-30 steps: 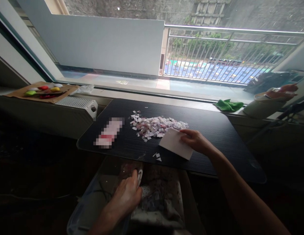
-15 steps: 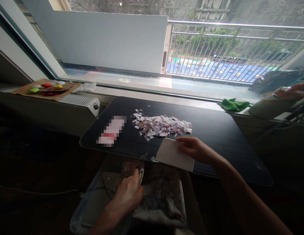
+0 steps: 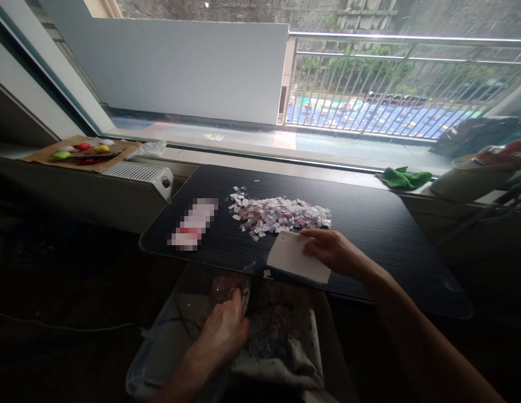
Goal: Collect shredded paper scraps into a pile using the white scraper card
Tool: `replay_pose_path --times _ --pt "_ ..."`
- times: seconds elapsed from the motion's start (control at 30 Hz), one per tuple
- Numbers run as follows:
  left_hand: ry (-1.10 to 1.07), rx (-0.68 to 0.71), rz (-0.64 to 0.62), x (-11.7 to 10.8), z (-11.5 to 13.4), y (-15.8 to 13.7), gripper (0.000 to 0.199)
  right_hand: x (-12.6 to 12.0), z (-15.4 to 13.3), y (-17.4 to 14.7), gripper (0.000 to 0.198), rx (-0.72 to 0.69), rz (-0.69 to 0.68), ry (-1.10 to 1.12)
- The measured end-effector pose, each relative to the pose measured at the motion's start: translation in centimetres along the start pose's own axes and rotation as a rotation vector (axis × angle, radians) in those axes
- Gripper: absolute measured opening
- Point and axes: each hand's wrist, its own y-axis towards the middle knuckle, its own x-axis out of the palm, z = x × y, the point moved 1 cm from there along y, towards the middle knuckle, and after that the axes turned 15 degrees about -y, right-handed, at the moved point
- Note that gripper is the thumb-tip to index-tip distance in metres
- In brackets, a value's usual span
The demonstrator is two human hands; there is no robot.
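In the middle of the black table (image 3: 369, 235) lies a heap of small white and pinkish paper-like squares (image 3: 281, 214). My right hand (image 3: 331, 249) is closed on a white card (image 3: 296, 258) with a small hole near one corner. The card leans over the tabletop, just on my side of the heap. One loose square (image 3: 267, 273) lies at the near edge, left of the card. Below that edge, my left hand (image 3: 226, 322) grips what looks like a clear plastic bag (image 3: 226, 286), with its contents dim and unclear.
A pixelated pinkish strip (image 3: 193, 224) lies on the table's left. A clear bin (image 3: 159, 330) stands below the table, beside cloth (image 3: 281, 336) on my lap. By the window are a radiator (image 3: 140, 173), cardboard with colourful lumps (image 3: 81, 151) and a green cloth (image 3: 405, 178).
The white card in my right hand has moved slightly away from me, and its lower edge now sits higher, on the tabletop. My left hand keeps its grip below the table edge.
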Motion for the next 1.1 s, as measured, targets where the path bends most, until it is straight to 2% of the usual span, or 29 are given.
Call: replay_pose_path --times 0.2,0.47,0.53,0.63,0.73,0.8,0.9,1.1 --pt "-0.011 -0.012 -0.013 0.0 -0.2 0.0 0.043 0.4 -0.7 0.3 0.034 -0.117 -0.062 0.002" --pt "0.003 -0.019 -0.031 0.1 -0.1 0.1 0.043 -0.7 -0.8 -2.2 0.033 -0.117 0.012 -0.077" --pt "0.004 -0.024 -0.039 0.1 0.0 0.1 0.044 -1.3 -0.6 -2.1 0.032 -0.085 0.085 -0.104" --pt "0.006 -0.013 -0.038 0.1 0.1 0.1 0.044 -2.1 -0.3 -1.3 0.032 -0.008 0.285 -0.206" --pt "0.014 -0.011 -0.029 0.0 0.3 0.1 0.043 -2.1 -0.5 -0.2 0.033 -0.009 0.391 -0.301" --pt "0.015 -0.030 -0.040 -0.1 0.4 0.0 0.044 -1.8 -0.8 0.1 0.033 -0.043 0.387 -0.324" --pt "0.019 -0.056 -0.060 0.0 0.4 0.1 0.047 -1.8 -1.1 -0.3 0.033 -0.098 0.311 -0.283" --pt "0.029 -0.033 -0.065 0.1 0.2 0.3 0.050 -2.2 -1.4 -1.0 0.032 -0.066 0.310 -0.249"
